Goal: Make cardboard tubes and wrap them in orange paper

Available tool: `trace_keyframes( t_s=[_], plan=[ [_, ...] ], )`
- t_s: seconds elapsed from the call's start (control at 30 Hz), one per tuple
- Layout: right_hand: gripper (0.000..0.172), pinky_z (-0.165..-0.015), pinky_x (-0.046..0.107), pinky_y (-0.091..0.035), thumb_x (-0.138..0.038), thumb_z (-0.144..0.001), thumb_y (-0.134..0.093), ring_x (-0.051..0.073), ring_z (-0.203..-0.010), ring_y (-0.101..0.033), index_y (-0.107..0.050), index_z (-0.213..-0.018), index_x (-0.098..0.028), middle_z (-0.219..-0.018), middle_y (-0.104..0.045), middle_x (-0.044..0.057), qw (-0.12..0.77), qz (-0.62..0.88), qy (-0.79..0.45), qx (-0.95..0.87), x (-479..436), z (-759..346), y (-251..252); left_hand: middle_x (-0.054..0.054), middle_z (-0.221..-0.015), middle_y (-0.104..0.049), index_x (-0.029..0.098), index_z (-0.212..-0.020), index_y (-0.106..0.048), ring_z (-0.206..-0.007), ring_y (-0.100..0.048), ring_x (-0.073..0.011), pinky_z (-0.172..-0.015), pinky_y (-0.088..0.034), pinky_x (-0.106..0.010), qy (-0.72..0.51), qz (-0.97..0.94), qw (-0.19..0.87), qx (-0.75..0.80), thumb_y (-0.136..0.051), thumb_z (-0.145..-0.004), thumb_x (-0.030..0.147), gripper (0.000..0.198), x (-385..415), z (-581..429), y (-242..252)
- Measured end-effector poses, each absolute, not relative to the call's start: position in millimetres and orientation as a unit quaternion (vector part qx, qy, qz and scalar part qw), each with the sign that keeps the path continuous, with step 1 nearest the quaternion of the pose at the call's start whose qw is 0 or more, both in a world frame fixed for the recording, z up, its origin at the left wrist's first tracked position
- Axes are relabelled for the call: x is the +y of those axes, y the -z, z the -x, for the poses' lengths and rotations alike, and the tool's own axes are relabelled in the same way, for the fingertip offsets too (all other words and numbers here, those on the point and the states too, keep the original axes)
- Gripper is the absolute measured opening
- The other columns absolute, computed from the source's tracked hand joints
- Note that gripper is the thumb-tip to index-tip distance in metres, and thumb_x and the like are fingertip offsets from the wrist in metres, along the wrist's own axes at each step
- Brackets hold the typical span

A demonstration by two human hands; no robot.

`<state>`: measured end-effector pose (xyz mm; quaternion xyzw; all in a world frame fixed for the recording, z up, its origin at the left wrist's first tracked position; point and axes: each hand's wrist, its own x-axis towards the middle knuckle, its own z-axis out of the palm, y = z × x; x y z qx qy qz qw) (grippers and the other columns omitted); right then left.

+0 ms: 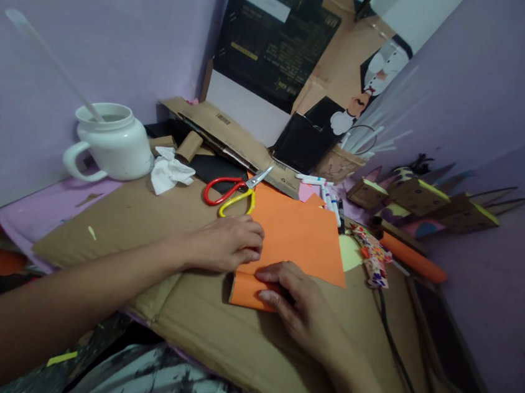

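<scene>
A sheet of orange paper (303, 229) lies on the cardboard, its near edge curved over a tube (245, 291). A brown rim shows at the tube's left end, so it looks like cardboard wrapped in the orange paper. My right hand (298, 303) grips this covered tube, thumb in front and fingers over the top. My left hand (227, 243) rests at the sheet's left edge with fingers curled in; what they hold, if anything, is hidden. Just beyond it lie scissors (247, 188) with one red and one yellow handle, blades partly over the orange sheet.
A white mug-like pot (113, 143) with a stick stands at the left beside crumpled tissue (170, 172). Markers (331, 205) lie behind the sheet. At the right are a patterned, corded tool (372, 255), an orange roll (413, 257) and cardboard figures (417, 195).
</scene>
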<state>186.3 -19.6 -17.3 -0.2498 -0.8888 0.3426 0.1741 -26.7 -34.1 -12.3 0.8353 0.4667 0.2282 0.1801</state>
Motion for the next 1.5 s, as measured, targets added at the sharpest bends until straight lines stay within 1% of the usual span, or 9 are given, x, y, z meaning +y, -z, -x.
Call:
trace_keyframes(
  t_s=[0.1, 0.2, 0.37, 0.57, 0.77, 0.93, 1.27, 1.37, 1.5],
  plan=[
    [0.027, -0.088, 0.034, -0.044, -0.029, -0.081, -0.064, 0.020, -0.104, -0.053, -0.057, -0.105, -0.019, -0.110, -0.056, 0.010, 0.185, 0.221, -0.359, -0.888, -19, -189, 19, -0.007, -0.093, -0.063, 0.014, -0.091, -0.060, -0.087, -0.056, -0.0183, -0.080, -0.043, -0.032, -0.231, -0.830, 0.196, 0.467, -0.043, -0.090, 0.026, 0.021, -46, 26, 1],
    [0.042, -0.090, 0.036, -0.043, -0.032, -0.073, -0.072, 0.022, -0.105, -0.051, -0.055, -0.109, -0.019, -0.114, -0.052, 0.011, 0.188, 0.212, -0.357, -0.890, -18, -191, 20, -0.007, -0.096, -0.060, 0.016, -0.093, -0.057, -0.087, -0.054, -0.0217, -0.077, -0.043, -0.035, -0.222, -0.824, 0.196, 0.482, -0.061, -0.078, 0.035, 0.024, -68, 19, -6],
    [0.044, -0.085, 0.035, -0.045, -0.029, -0.071, -0.074, 0.022, -0.097, -0.053, -0.057, -0.110, -0.017, -0.105, -0.057, 0.009, 0.176, 0.212, -0.351, -0.895, -14, -191, 20, -0.006, -0.092, -0.059, 0.017, -0.094, -0.054, -0.087, -0.052, -0.0231, -0.076, -0.041, -0.039, -0.218, -0.832, 0.097, 0.501, -0.056, -0.077, 0.013, 0.017, -96, 6, 2],
    [0.070, -0.092, 0.037, -0.043, -0.023, -0.062, -0.080, 0.023, -0.105, -0.053, -0.050, -0.125, -0.017, -0.116, -0.056, 0.011, 0.187, 0.243, -0.408, -0.860, -8, -202, 14, -0.006, -0.098, -0.061, 0.018, -0.098, -0.055, -0.091, -0.053, -0.0216, -0.079, -0.042, -0.037, -0.261, -0.830, 0.055, 0.489, -0.055, -0.081, 0.015, 0.017, -93, 11, 21],
    [0.043, -0.084, 0.033, -0.047, -0.007, -0.076, -0.050, 0.017, -0.099, -0.058, -0.052, -0.118, -0.016, -0.107, -0.060, 0.010, 0.325, 0.312, -0.530, -0.718, 5, -217, 11, -0.006, -0.100, -0.063, 0.018, -0.100, -0.056, -0.095, -0.056, -0.0217, -0.082, -0.045, -0.037, -0.277, -0.832, 0.041, 0.478, -0.060, -0.080, 0.021, 0.021, -85, 18, 31],
    [0.028, -0.078, 0.031, -0.047, -0.008, -0.073, -0.052, 0.014, -0.083, -0.061, -0.060, -0.099, -0.017, -0.087, -0.065, 0.004, 0.398, 0.398, -0.527, -0.637, 17, -217, 16, -0.007, -0.100, -0.064, 0.020, -0.102, -0.056, -0.096, -0.057, -0.0231, -0.082, -0.047, -0.039, -0.294, -0.831, 0.025, 0.471, -0.062, -0.079, 0.024, 0.024, -84, 19, 37],
    [0.016, -0.073, 0.030, -0.048, -0.018, -0.077, -0.058, 0.016, -0.079, -0.063, -0.065, -0.091, -0.015, -0.085, -0.068, 0.005, 0.340, 0.449, -0.506, -0.653, 10, -209, 12, -0.007, -0.105, -0.062, 0.023, -0.106, -0.053, -0.100, -0.056, -0.0233, -0.085, -0.047, -0.039, -0.286, -0.825, 0.041, 0.486, -0.061, -0.080, 0.026, 0.027, -85, 20, 39],
    [0.023, -0.071, 0.028, -0.048, -0.023, -0.076, -0.063, 0.016, -0.078, -0.062, -0.065, -0.097, -0.014, -0.089, -0.068, 0.006, 0.302, 0.417, -0.495, -0.700, 2, -207, 10, -0.006, -0.105, -0.062, 0.023, -0.109, -0.051, -0.100, -0.056, -0.0230, -0.085, -0.047, -0.038, -0.280, -0.825, 0.026, 0.491, -0.060, -0.081, 0.028, 0.030, -90, 20, 41],
    [0.042, -0.082, 0.033, -0.045, -0.038, -0.072, -0.071, 0.022, -0.093, -0.058, -0.065, -0.107, -0.015, -0.101, -0.066, 0.009, 0.235, 0.326, -0.384, -0.831, -11, -205, 9, -0.006, -0.110, -0.061, 0.024, -0.110, -0.050, -0.103, -0.057, -0.0227, -0.085, -0.049, -0.034, -0.301, -0.808, 0.020, 0.506, -0.054, -0.083, 0.034, 0.028, -96, 21, 36]
  ],
)
